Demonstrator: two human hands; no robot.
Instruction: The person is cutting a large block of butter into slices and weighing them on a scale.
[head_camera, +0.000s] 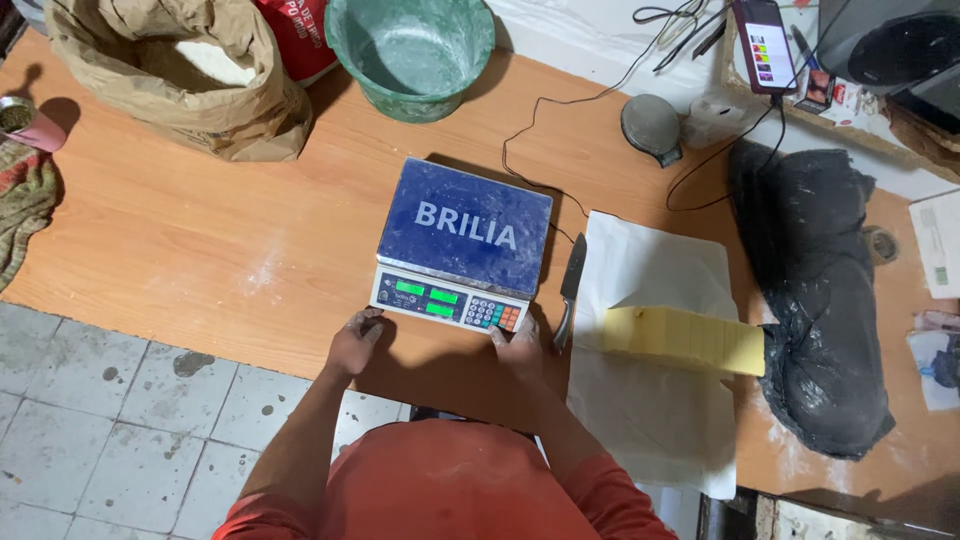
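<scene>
Fingers of the left hand (355, 338) rest curled against the near left corner of the scale, and fingers of the right hand (520, 345) lie on its near right corner by the keypad; both hands touch the housing, but whether they press it or clasp it cannot be told from above. The wooden orange-brown tabletop (200, 240) spreads out beyond the fingertips on every side. Well to the right of the right hand lies a crumpled black plastic bag (820, 300), and between it and that hand a white sheet of paper (650, 400) carrying a pale yellow rectangular block (685, 340), already scored into slices. Far beyond the left hand stands an open brown paper sack (170, 80) with white powder in it, and beyond the scale a green plastic basin (410, 50), dusted inside and otherwise bare. The blue-topped electronic weighing scale (460, 245) sits directly ahead of the fingertips, its green display lit, its platform bare. A steel-bladed knife (570, 285) lies just beside the right hand, at the paper's edge. Judgement: the scale is powered and positioned, the block is portioned; nothing is yet on the platform, so weighing appears not to have begun.
</scene>
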